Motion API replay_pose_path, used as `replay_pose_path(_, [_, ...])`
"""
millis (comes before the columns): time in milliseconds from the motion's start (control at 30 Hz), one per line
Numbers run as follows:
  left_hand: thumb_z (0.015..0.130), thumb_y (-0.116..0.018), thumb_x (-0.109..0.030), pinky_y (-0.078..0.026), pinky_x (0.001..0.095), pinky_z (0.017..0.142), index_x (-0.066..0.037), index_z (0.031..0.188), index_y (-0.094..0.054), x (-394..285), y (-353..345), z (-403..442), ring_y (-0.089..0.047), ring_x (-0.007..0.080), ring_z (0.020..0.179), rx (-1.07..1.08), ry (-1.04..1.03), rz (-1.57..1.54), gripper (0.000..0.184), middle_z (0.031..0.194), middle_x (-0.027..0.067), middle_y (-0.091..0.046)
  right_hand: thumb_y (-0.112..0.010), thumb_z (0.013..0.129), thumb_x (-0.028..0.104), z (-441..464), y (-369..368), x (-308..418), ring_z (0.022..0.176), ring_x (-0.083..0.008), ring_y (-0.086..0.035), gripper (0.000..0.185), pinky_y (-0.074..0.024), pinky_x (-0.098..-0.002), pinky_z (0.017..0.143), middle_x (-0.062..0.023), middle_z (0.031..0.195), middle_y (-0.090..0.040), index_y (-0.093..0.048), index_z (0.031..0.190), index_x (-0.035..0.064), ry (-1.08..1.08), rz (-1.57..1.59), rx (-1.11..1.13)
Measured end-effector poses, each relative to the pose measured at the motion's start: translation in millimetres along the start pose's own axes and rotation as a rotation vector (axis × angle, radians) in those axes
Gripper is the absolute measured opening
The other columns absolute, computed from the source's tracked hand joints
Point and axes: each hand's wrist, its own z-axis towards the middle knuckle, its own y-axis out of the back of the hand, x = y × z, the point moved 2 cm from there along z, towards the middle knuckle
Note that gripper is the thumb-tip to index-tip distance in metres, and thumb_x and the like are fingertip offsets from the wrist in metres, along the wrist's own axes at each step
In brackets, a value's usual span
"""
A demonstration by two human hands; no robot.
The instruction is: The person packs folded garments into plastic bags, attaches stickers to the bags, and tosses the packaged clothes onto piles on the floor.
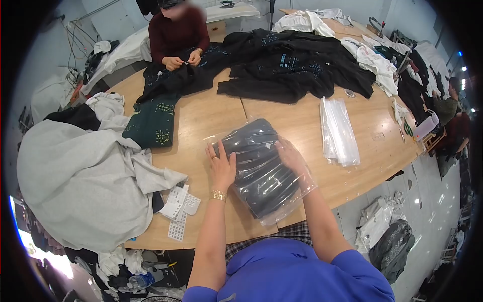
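Note:
A folded dark garment (261, 171) lies in a clear plastic bag on the table in front of me, its film wrinkled and shiny. My left hand (221, 163) rests on the bag's left side with fingers spread. On the right side, my right hand (291, 157) lies along the garment with fingers stretched out. Clear film reaches over part of the right hand and wrist; whether that hand is inside the bag I cannot tell. White sticker sheets (178, 209) lie left of my left forearm.
A stack of clear plastic bags (339, 131) lies to the right. Left are a folded green garment (156, 121) and a grey cloth heap (85, 176). Dark sweatshirts (297, 65) spread across the back, where a co-worker (178, 38) handles dark fabric. Scissors (408, 130) lie near the right edge.

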Motion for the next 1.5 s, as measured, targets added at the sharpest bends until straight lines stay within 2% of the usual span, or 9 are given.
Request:
replay_pose_path(200, [0.089,-0.050,-0.054,-0.013,0.0643,0.108,-0.009,0.146,-0.030,-32,23,22,-0.006,0.0469,0.141,0.015,0.124,0.213,0.075,0.149,0.0306,-0.019,-0.042,0.097,0.032,-26,7,33,0.131,-0.0363,-0.039,0.051,-0.0315,-0.0405,0.109,-0.0246,0.139,-0.042,-0.044,0.134,-0.0024,-0.166,-0.046,-0.014])
replay_pose_path(300, [0.087,-0.048,-0.061,-0.009,0.0707,0.104,-0.014,0.144,-0.036,-47,17,32,-0.013,0.0476,0.139,-0.078,0.024,0.254,0.074,0.146,0.0260,-0.031,-0.048,0.093,0.028,-47,-14,49,0.130,-0.0404,-0.038,0.049,-0.0291,-0.0461,0.109,-0.0283,0.137,-0.042,-0.046,0.132,-0.0020,0.201,-0.740,-0.276])
replay_pose_path(400, [0.087,-0.045,-0.064,-0.009,0.0706,0.104,-0.021,0.143,-0.039,-62,7,39,-0.023,0.0459,0.136,0.204,0.049,0.241,0.071,0.143,0.0207,-0.039,-0.051,0.091,0.028,-42,-24,75,0.127,-0.0417,-0.040,0.050,-0.0280,-0.0498,0.108,-0.0295,0.136,-0.042,-0.047,0.131,-0.0025,0.423,-0.446,-0.263])
replay_pose_path(567, [0.090,-0.041,-0.060,-0.011,0.0684,0.103,-0.020,0.139,-0.044,-43,-8,45,-0.031,0.0406,0.134,0.110,-0.026,0.131,0.063,0.137,0.0183,-0.048,-0.045,0.092,0.049,15,-29,44,0.125,-0.0409,-0.044,0.059,-0.0357,-0.0489,0.101,-0.0265,0.138,-0.043,-0.042,0.141,0.0167,0.018,-0.272,-0.281])
replay_pose_path(700, [0.091,-0.042,-0.057,-0.013,0.0670,0.104,-0.016,0.137,-0.045,-32,-24,49,-0.030,0.0395,0.134,-0.008,-0.016,0.130,0.062,0.135,0.0190,-0.048,-0.043,0.093,0.049,24,-25,28,0.112,-0.0451,-0.053,0.063,-0.0416,-0.0481,0.096,-0.0286,0.137,-0.043,-0.039,0.141,0.0094,-0.046,-0.180,-0.215])
replay_pose_path(833, [0.091,-0.042,-0.057,-0.015,0.0665,0.105,-0.015,0.137,-0.045,-32,-26,48,-0.029,0.0395,0.135,-0.048,-0.007,0.119,0.062,0.137,0.0206,-0.045,-0.043,0.095,0.043,1,-23,23,0.123,-0.0501,-0.040,0.066,-0.0319,-0.0507,0.105,-0.0364,0.135,-0.039,-0.035,0.138,-0.0067,0.120,-0.028,-0.265])
replay_pose_path(967, [0.090,-0.047,-0.055,-0.019,0.0650,0.105,-0.014,0.139,-0.043,-23,-23,50,-0.028,0.0407,0.135,-0.050,-0.053,0.051,0.064,0.140,0.0225,-0.040,-0.049,0.093,0.039,-92,5,82,0.129,-0.0490,-0.033,0.065,-0.0247,-0.0517,0.109,-0.0367,0.137,-0.034,-0.034,0.141,-0.0024,0.107,-0.465,-0.152])
replay_pose_path(1267, [0.088,-0.061,-0.038,-0.026,0.0485,0.109,-0.002,0.137,-0.041,16,-22,32,-0.028,0.0440,0.133,-0.286,-0.016,-0.359,0.064,0.137,0.0294,-0.038,-0.047,0.095,0.030,-94,0,18,0.128,-0.0445,-0.037,0.059,-0.0298,-0.0499,0.106,-0.0276,0.142,-0.035,-0.030,0.144,0.0006,0.026,-0.101,-0.167])
replay_pose_path(1500, [0.078,-0.069,-0.051,-0.024,0.0506,0.111,0.001,0.147,-0.019,-51,66,-132,-0.015,0.0467,0.139,0.378,-0.052,-0.265,0.100,0.148,0.0346,-0.013,-0.051,0.089,0.037,-162,2,57,0.138,-0.0409,-0.025,0.054,-0.0113,-0.0625,0.108,-0.0169,0.145,-0.038,-0.046,0.139,0.0162,0.408,-0.320,0.092])
